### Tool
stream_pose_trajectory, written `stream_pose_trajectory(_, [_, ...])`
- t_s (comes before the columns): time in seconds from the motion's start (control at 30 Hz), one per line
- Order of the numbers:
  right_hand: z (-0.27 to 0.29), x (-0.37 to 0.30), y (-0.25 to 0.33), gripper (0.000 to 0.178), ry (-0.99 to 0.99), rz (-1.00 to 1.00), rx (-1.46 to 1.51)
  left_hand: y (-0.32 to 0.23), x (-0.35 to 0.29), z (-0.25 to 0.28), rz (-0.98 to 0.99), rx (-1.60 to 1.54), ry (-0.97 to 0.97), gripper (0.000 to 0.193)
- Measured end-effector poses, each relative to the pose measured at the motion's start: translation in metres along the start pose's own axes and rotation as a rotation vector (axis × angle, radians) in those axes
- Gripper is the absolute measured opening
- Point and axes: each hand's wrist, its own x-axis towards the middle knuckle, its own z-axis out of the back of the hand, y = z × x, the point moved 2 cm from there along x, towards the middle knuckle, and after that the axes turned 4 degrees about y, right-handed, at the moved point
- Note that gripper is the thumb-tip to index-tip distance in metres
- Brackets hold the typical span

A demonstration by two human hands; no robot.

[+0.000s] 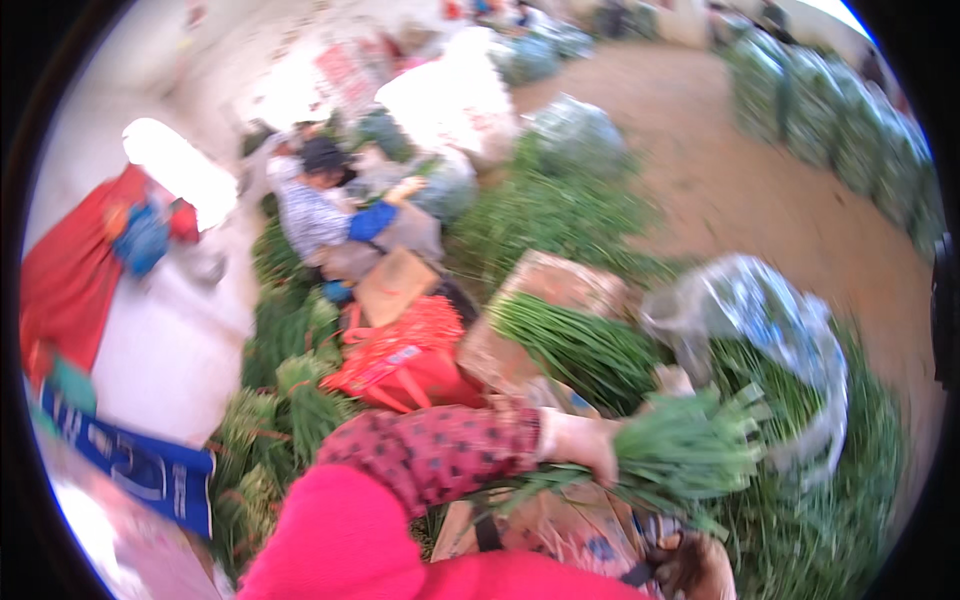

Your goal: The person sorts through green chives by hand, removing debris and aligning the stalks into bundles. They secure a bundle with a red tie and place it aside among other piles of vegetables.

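Observation:
My left hand [588, 446], in a red dotted sleeve, reaches across from the left. Its fingers are closed round a bunch of garlic chives [690, 445], whose pale, blurred ends fan out to the right. Just above the bunch shows a small skin-toned patch [674, 381]; it may be part of my right hand, but leaves cover the rest. Another neat bundle of long green stalks [580, 345] lies behind on a worn cardboard box [500, 350]. Right of it, a clear plastic bag [775, 310] stands with its mouth spread round more greens.
A red bag [415, 365] with orange-red strips on top sits left of the box. Loose greens [560, 205] heap beyond it, near another seated person [325, 205]. Tied bunches [285, 385] line the left. Full plastic bags [830, 110] stand along the far right.

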Motion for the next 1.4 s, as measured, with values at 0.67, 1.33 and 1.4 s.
stream_pose_trajectory(0.67, [-0.018,0.159,0.027,0.056,0.122,0.496,0.608,0.033,-0.113,-0.04,0.065,1.53,-0.459,0.093])
stream_pose_trajectory(1.33, [-0.016,0.199,0.035,0.063,0.439,0.269,0.662,0.017,-0.062,0.028,-0.266,0.152,-0.28,0.139])
stream_pose_trajectory(1.4, [-0.019,0.203,0.037,0.062,0.403,0.274,0.623,0.055,-0.02,0.025,-0.215,0.09,-0.108,0.134])
